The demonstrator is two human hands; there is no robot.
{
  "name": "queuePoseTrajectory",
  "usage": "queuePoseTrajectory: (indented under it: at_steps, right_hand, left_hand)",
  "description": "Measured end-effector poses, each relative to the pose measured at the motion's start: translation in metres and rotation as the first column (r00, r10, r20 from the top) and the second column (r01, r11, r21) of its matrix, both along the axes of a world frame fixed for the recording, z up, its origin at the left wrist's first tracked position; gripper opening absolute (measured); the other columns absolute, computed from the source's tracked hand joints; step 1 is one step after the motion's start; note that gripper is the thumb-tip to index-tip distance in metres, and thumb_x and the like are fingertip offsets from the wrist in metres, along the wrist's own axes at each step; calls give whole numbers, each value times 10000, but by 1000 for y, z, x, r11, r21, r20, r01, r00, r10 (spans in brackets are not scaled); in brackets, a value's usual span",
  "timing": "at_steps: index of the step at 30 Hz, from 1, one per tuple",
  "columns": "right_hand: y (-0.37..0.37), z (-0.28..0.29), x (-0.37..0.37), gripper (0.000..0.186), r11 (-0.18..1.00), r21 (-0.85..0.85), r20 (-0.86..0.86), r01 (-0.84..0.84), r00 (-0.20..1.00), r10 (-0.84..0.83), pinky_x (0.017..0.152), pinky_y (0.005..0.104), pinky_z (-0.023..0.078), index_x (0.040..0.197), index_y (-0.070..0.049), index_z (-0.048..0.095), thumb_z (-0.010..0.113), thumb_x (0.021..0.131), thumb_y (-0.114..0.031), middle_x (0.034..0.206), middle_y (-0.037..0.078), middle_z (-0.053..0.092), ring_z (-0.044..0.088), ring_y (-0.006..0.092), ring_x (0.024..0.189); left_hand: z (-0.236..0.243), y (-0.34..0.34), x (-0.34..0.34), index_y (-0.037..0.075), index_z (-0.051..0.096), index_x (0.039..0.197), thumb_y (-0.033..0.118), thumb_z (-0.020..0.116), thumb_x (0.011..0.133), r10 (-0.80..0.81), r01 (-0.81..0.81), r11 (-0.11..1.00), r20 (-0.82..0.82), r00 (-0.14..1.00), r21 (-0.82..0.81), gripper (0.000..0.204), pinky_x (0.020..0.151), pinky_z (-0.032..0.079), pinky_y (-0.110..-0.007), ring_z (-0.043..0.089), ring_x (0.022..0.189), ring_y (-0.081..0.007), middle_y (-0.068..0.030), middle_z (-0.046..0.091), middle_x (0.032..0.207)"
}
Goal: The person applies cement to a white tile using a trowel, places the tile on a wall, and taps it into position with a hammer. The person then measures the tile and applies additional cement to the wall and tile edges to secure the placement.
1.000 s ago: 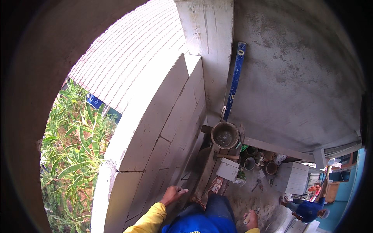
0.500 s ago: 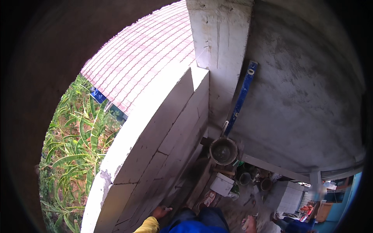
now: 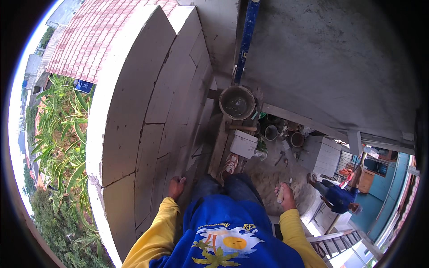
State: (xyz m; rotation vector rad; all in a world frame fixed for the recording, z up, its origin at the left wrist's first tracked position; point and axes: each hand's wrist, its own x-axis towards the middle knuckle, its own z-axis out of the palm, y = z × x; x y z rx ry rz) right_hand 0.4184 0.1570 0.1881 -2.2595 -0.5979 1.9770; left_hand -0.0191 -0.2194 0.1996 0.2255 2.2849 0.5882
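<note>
Head view: right hand (image 3: 286,196) wraps closed round a pale-handled tool (image 3: 280,194) above the sandy floor (image 3: 270,167), light and stiff by its look, best held by the handle (image 3: 280,197); left hand (image 3: 176,188), half-curled near the block wall (image 3: 132,107), contents unclear.

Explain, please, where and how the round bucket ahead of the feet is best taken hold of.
Probably by opposite sides of its rim: the bucket is round and open-topped. Come from the wearer's side, since the blue level stands just beyond it. The right hand holds a tool, so free it first.
</note>
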Motion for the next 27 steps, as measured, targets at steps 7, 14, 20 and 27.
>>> queuePoseTrajectory:
  at_steps: [7,14,20,27]
  right_hand:
    - [-2,-9,11,284,997,-66,24,35,999,-33,555,365,540,1179,-111,588,673,984,-299,913,119,681,653,231,680]
    - [-16,-20,-11,201,999,-30,-4,-10,1000,10,519,326,516,1103,-127,612,691,995,-276,842,84,648,636,198,651]
    - [-20,1,-57,199,995,98,1,-18,1000,18,507,330,504,1016,-110,604,663,998,-299,786,58,619,624,183,608]
    - [-3,14,-102,255,998,65,79,28,996,-33,506,319,481,1056,-114,595,753,963,-290,778,26,581,566,160,563]
  left_hand:
    - [-45,-59,-11,-60,604,1341,182,764,927,336,-331,941,316,887,-72,505,827,580,-377,745,897,-257,-149,762,1052]
    - [5,10,-27,-10,582,1419,366,749,1004,298,-331,943,482,824,-17,584,792,582,-382,735,934,-191,-104,738,1079]
    - [18,75,-63,-10,578,1457,389,789,973,75,-68,997,700,710,-37,662,865,559,-367,723,1046,-194,-134,750,1127]
    - [-3,164,-108,-28,594,1428,191,761,923,-139,173,984,452,881,-35,575,918,538,-337,717,1017,-209,-171,761,1086]
